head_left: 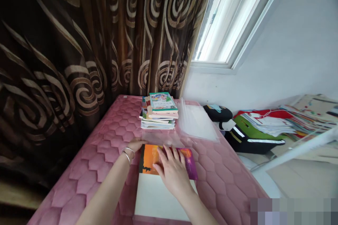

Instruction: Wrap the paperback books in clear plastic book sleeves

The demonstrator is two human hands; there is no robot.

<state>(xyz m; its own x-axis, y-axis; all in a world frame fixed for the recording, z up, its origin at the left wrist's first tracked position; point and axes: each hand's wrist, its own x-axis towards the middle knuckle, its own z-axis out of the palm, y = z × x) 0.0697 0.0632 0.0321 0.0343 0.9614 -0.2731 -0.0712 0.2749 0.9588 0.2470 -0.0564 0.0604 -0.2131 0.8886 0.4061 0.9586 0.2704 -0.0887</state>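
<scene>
Book (161,197): flat on the pink mattress (100,170), directly in front of the person, between the two forearms. Orange and purple print across the far part, plain cream on the near part.
Right hand (173,170): palm down on the printed part, fingers spread and pointing away from the body, thumb out to the left.
Left hand (137,143): at the book's far left corner, by the dark edge strip. Fingertips hard to read from here; can't say whether they pinch anything.
Bangles (128,155): silvery, on the left wrist.
Film (161,138): clear, on the mattress just past the book's far edge. Its full outline is hard to see.
Pile (159,121): books stacked at the far end, near the curtain (126,31). Green-edged book (162,101) on top, illustrated cover up.
Sheets (198,121): clear plastic, lying right of the pile.
Right of mattress: black item (218,113) with pale blue on top, green-and-black bag (246,132), loose papers (266,122), white rail (298,151).
Backdrop: brown swirl-pattern curtain at left, window (224,21) and pale wall (298,42) at right.
</scene>
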